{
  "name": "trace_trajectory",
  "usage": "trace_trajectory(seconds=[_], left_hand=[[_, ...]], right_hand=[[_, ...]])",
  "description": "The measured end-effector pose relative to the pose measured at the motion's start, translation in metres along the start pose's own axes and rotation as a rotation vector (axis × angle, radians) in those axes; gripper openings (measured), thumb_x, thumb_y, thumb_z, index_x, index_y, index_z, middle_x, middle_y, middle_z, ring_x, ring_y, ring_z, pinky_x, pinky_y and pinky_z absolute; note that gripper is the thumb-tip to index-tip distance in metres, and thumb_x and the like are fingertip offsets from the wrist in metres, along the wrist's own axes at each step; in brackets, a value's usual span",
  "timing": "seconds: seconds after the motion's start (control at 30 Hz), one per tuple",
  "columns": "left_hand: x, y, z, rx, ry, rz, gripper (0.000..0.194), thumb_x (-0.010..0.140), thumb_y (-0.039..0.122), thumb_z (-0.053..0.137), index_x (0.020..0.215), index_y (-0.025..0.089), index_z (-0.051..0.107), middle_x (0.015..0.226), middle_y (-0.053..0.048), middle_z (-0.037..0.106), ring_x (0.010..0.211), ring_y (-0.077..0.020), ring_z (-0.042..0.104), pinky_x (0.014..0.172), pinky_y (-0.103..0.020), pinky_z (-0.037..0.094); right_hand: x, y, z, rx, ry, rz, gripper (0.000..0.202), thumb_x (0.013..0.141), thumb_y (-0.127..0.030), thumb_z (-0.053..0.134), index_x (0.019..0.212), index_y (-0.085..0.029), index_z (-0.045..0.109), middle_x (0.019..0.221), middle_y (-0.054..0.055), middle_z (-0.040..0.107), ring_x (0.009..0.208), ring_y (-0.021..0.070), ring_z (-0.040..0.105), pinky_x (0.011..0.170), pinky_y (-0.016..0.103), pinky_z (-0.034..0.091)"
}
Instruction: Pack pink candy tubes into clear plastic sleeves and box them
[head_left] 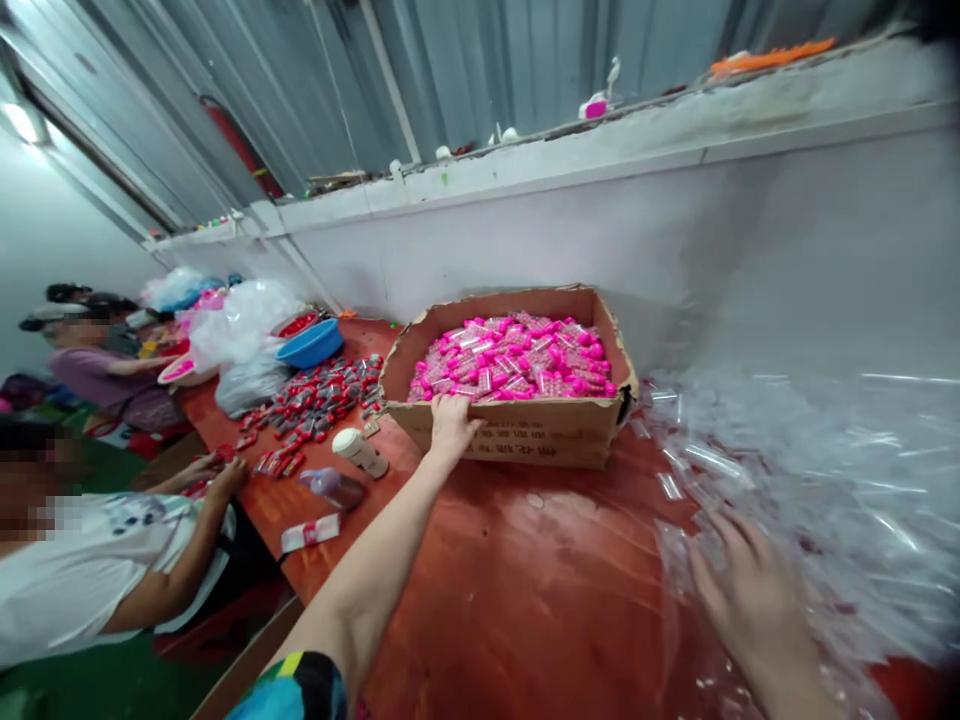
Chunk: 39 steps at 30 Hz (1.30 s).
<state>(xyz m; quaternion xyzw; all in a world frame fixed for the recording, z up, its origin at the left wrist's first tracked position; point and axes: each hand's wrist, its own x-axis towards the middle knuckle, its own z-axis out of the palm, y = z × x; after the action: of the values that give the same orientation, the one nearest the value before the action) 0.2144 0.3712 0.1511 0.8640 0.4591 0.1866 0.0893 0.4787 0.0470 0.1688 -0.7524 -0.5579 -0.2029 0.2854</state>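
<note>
My left hand [454, 428] grips the near rim of a cardboard box [536, 435], fingers hooked over the edge and thumb out in front. Heaped inside the box are many small clear plastic tubes with bright pink ends [517, 360]. On the right, my right hand [757, 590] is slightly blurred, its fingers stretched out and a little apart. It is over the near edge of a big pile of clear plastic pieces [847, 500], beside a loose transparent film [679, 570]. Nothing shows in its grasp.
Left of the box, the red table [540, 590] bears small red-and-dark pieces [322, 400], a blue basin [310, 345], a white cup [360, 452], a bottle [334, 487] and plastic bags [251, 320]. A co-worker in a white shirt [142, 560] handles red pieces. A wall stands behind.
</note>
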Motion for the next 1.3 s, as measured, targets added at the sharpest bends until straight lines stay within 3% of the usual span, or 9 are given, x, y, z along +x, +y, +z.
trace_trajectory(seconds=[0.1, 0.2, 0.3, 0.4, 0.57, 0.7, 0.93, 1.1, 1.3], left_hand=[[-0.005, 0.0, 0.005, -0.028, -0.016, -0.014, 0.022, 0.077, 0.025, 0.08, 0.092, 0.019, 0.065, 0.101, -0.013, 0.068, 0.106, -0.0342, 0.057, 0.105, -0.051, 0.034], [-0.008, 0.003, 0.008, -0.037, -0.033, -0.028, 0.026, 0.078, 0.026, 0.08, 0.097, 0.018, 0.065, 0.108, -0.014, 0.067, 0.111, -0.0343, 0.054, 0.106, -0.049, 0.032], [-0.004, 0.002, 0.011, -0.031, -0.047, -0.05, 0.03, 0.077, 0.028, 0.081, 0.101, 0.017, 0.066, 0.108, -0.015, 0.068, 0.112, -0.0343, 0.054, 0.106, -0.047, 0.031], [-0.003, 0.002, 0.013, -0.036, -0.06, -0.059, 0.026, 0.077, 0.029, 0.08, 0.096, 0.017, 0.067, 0.103, -0.014, 0.069, 0.107, -0.0334, 0.056, 0.103, -0.046, 0.033], [-0.025, 0.008, 0.001, -0.114, -0.056, -0.037, 0.018, 0.075, 0.023, 0.076, 0.09, 0.02, 0.066, 0.1, -0.014, 0.068, 0.107, -0.0353, 0.055, 0.101, -0.048, 0.033], [-0.04, -0.002, -0.014, -0.193, -0.043, -0.002, 0.013, 0.072, 0.02, 0.071, 0.08, 0.021, 0.061, 0.088, -0.012, 0.065, 0.104, -0.0365, 0.055, 0.099, -0.049, 0.033], [-0.085, -0.025, -0.036, -0.115, -0.055, 0.094, 0.021, 0.071, 0.032, 0.068, 0.07, 0.024, 0.049, 0.083, -0.01, 0.063, 0.096, -0.0336, 0.057, 0.098, -0.046, 0.035], [-0.134, -0.015, -0.056, -0.155, -0.031, 0.182, 0.031, 0.088, 0.048, 0.056, 0.068, 0.025, 0.048, 0.073, -0.006, 0.061, 0.083, -0.029, 0.057, 0.094, -0.044, 0.038], [-0.179, -0.013, -0.079, -0.257, -0.016, 0.215, 0.031, 0.093, 0.041, 0.046, 0.067, 0.026, 0.056, 0.066, -0.003, 0.061, 0.073, -0.026, 0.057, 0.087, -0.046, 0.041]], right_hand=[[0.083, -0.012, 0.041, -0.105, -0.218, -0.202, 0.065, 0.097, -0.034, 0.049, 0.157, -0.018, 0.03, 0.138, 0.023, 0.059, 0.127, 0.04, 0.054, 0.095, 0.054, 0.046], [0.147, -0.016, 0.088, -0.21, -0.478, -0.387, 0.044, 0.094, -0.031, 0.058, 0.133, -0.009, 0.056, 0.115, 0.021, 0.071, 0.114, 0.036, 0.061, 0.095, 0.049, 0.041], [0.17, -0.015, 0.119, -0.24, -0.688, -0.386, 0.023, 0.091, -0.031, 0.067, 0.102, -0.011, 0.068, 0.09, 0.02, 0.075, 0.085, 0.029, 0.069, 0.085, 0.044, 0.04], [0.167, -0.014, 0.123, -0.225, -0.706, -0.307, 0.019, 0.092, -0.032, 0.067, 0.093, -0.013, 0.069, 0.08, 0.02, 0.074, 0.076, 0.027, 0.069, 0.077, 0.043, 0.038], [0.152, -0.036, 0.1, -0.257, -0.72, -0.224, 0.019, 0.091, -0.031, 0.067, 0.095, -0.013, 0.069, 0.089, 0.016, 0.075, 0.089, 0.0257, 0.069, 0.083, 0.039, 0.039], [0.136, -0.061, 0.081, -0.272, -0.733, -0.193, 0.016, 0.086, -0.026, 0.073, 0.097, -0.016, 0.069, 0.1, 0.013, 0.076, 0.096, 0.0251, 0.068, 0.088, 0.036, 0.04], [0.065, -0.109, 0.035, -0.238, -0.683, -0.134, 0.017, 0.089, -0.024, 0.068, 0.102, -0.015, 0.065, 0.1, 0.013, 0.074, 0.098, 0.0265, 0.066, 0.091, 0.039, 0.041], [0.016, -0.129, -0.006, -0.208, -0.645, -0.099, 0.011, 0.086, -0.02, 0.069, 0.096, -0.017, 0.065, 0.095, 0.01, 0.073, 0.094, 0.027, 0.066, 0.088, 0.04, 0.044], [-0.031, -0.159, -0.049, -0.182, -0.566, -0.079, 0.012, 0.079, -0.013, 0.066, 0.085, -0.023, 0.064, 0.081, 0.006, 0.069, 0.078, 0.0261, 0.066, 0.077, 0.042, 0.053]])
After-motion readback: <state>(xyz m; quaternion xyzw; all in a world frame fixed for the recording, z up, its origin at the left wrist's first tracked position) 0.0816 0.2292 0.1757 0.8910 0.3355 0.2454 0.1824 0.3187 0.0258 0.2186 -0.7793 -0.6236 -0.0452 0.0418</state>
